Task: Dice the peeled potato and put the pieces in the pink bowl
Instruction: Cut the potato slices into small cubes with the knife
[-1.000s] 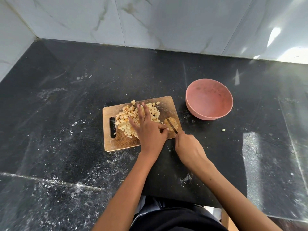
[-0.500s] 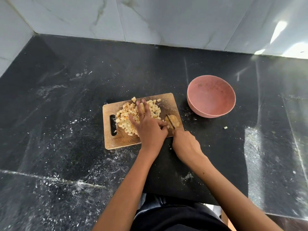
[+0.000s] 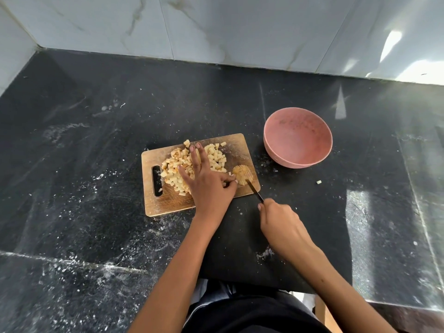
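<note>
Most of the dicing looks done: a heap of potato cubes (image 3: 192, 162) lies on the wooden cutting board (image 3: 168, 203), spread from near its handle slot toward the middle; what is left of the potato is one small slab (image 3: 242, 175) at the board's right end, already scored into strips and, by my reading, wanting only the crosswise cuts; the pink bowl (image 3: 298, 138) stands just off the board's right corner, apart from it and holding no pieces, so the whole transfer is still to do

The left hand (image 3: 209, 186) lies over the near side of the heap, two fingers stretched straight across the cubes, while thumb and curled fingers pinch the slab's left edge to steady it; the right hand (image 3: 281, 224) is closed round the handle of a small knife (image 3: 252, 189), whose blade tip sits at the slab's near edge — whether it has bitten in I cannot tell

Around them: a black stone counter (image 3: 96, 116) dusted with pale smears, a marble-look tiled wall (image 3: 216, 27) behind, and one stray cube (image 3: 318, 182) on the counter right of the board, below the bowl; it would need picking up; nothing stands between board and bowl — the only hindrance I judge is the left hand's fingertips sitting close to the blade
</note>
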The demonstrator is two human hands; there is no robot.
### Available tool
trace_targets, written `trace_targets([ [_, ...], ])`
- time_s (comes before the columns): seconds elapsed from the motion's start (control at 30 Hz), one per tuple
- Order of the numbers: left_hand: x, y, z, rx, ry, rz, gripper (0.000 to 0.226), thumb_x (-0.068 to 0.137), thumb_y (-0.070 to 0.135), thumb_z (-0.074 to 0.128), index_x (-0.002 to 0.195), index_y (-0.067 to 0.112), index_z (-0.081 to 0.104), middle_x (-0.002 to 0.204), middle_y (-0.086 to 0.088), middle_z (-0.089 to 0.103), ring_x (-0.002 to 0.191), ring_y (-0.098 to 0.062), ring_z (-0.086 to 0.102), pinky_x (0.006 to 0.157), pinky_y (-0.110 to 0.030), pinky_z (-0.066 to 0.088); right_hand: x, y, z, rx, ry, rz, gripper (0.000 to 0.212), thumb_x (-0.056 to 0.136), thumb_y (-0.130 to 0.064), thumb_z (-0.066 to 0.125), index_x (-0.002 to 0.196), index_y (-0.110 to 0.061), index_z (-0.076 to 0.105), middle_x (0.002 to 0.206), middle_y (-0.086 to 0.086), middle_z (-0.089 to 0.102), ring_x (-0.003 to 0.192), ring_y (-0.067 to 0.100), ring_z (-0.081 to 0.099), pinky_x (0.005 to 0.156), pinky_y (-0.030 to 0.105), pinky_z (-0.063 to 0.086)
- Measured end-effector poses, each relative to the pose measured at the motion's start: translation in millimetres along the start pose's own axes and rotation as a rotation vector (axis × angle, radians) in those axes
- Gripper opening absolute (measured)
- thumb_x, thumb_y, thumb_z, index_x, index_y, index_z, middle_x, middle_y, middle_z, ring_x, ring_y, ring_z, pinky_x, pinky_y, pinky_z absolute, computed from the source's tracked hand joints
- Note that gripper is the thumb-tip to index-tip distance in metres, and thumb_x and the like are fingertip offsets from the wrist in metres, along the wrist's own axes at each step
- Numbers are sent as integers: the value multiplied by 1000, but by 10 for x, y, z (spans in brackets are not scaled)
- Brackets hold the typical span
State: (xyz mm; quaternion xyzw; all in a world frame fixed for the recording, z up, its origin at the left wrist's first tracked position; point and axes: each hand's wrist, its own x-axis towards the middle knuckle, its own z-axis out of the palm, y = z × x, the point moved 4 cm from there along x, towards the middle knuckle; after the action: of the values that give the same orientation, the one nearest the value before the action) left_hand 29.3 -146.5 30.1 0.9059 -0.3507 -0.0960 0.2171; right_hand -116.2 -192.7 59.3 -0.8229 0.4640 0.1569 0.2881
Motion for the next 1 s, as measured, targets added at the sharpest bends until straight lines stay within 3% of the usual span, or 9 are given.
trace_targets([
  [0.17,3,16,-34,-16,-11,-26,13,82,39,71,87,28,76,161,-5,-1,147,-22,-17,103,-45,-28,250,-233,45,-4,21,-3,24,101,-17,34,118,-6,47,111,18,60,99,36,59,69,34,39],
  [0.37,18,12,-33,-17,-33,-40,10,82,37,71,86,29,76,161,-3,-2,147,-22,-18,103,-47,-27,321,-308,122,-71,15,32,28,97,-4,33,123,-2,43,118,18,58,107,36,58,74,37,41],
  [0.67,23,5,-24,-8,-6,-40,10,82,37,72,84,29,76,161,-4,1,147,-23,-15,102,-46,-29,273,-186,236,-141,-18,31,36,98,-6,33,134,-7,31,116,15,59,106,34,59,74,38,42],
  [0.8,25,2,-10,28,1,-31,12,82,40,71,84,30,76,161,-5,0,147,-24,-15,97,-40,-37,85,-25,272,-152,-37,61,19,100,-7,33,118,-9,38,110,14,60,100,34,60,70,37,41],
  [0.9,30,19,-18,103,-22,-11,14,84,44,67,89,33,75,161,-8,-2,147,-25,-15,102,-44,-31,-35,71,275,-140,-35,49,6,102,-11,31,105,-11,37,102,12,61,95,33,61,66,35,38],
  [1.0,42,77,-55,247,-40,55,14,86,45,64,93,37,73,161,-12,-4,147,-29,-16,103,-49,-31,-87,141,240,-32,-28,4,20,105,-28,27,93,-13,33,97,13,61,92,34,60,67,35,40],
])
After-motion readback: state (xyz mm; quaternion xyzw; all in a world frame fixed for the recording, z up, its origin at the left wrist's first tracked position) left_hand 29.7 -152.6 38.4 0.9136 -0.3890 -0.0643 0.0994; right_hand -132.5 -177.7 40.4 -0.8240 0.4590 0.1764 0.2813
